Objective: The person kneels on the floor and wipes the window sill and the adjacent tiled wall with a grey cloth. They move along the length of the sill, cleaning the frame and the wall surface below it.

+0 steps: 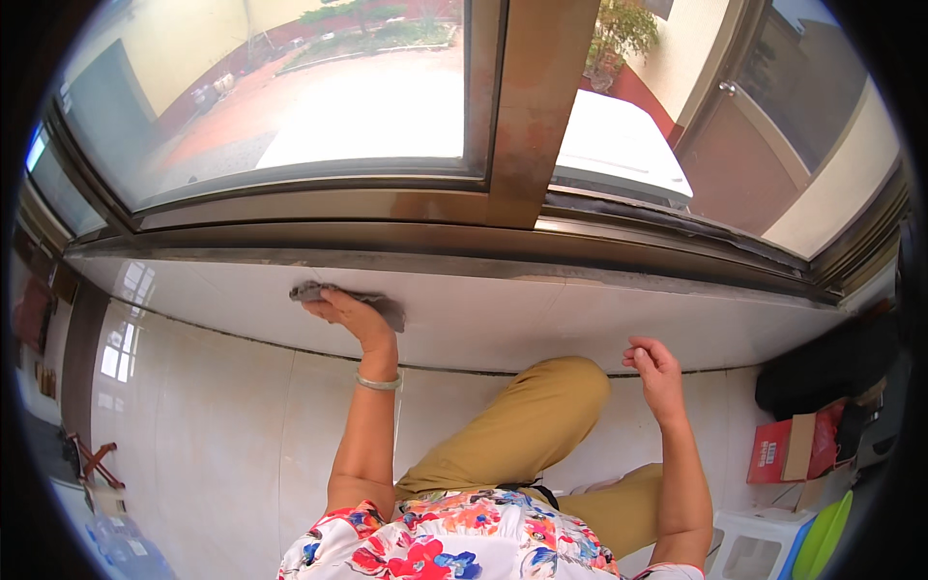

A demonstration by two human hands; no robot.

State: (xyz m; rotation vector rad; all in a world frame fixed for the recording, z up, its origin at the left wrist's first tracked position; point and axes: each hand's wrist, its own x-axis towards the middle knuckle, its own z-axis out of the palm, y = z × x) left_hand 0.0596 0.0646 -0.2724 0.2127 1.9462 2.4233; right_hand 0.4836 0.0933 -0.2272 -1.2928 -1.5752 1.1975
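Observation:
My left hand presses a dark grey cloth flat against the white tiled wall under the window, and a bangle circles that wrist. The cloth bunches past my fingertips on one side and hangs below the palm on the other. Off to the right, my right hand is raised in front of the same wall with its fingers bent and nothing seen in it. Above both hands runs the brown metal window frame, with a grey ledge edge beneath it.
My bent knee stands between my hands, near the wall. On the right are a black bag-like item, a red box, a white plastic stool and a green basin. Clear plastic bottles lie at lower left on the tiled floor.

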